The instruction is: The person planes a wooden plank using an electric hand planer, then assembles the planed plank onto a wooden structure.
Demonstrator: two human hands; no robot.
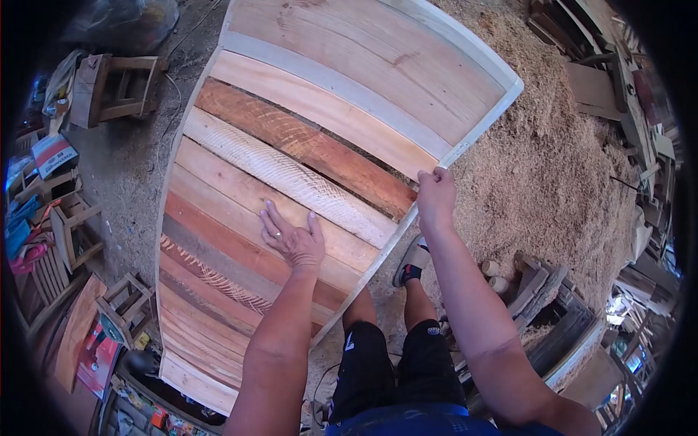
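Observation:
A long wooden panel (320, 33) lies before me, with several slats of pale, pinkish and reddish-brown wood set side by side within a light frame. My left hand (294, 240) rests palm down on the middle slats, fingers spread, a ring on one finger. At the panel's right side, my right hand (437, 195) has its fingers closed at the frame rail (476, 129), by the end of a reddish-brown slat (305, 142). Narrow dark gaps run along both sides of that slat. A pale slat with saw marks (291, 178) lies beside it.
Wood shavings (538, 174) heap on the ground at right. Small wooden stools (116, 87) and other wooden pieces crowd the left side. Stacked timber (618, 87) stands far right; a dark wooden structure (534, 291) is by my right arm. My sandalled foot (412, 261) is beside the panel.

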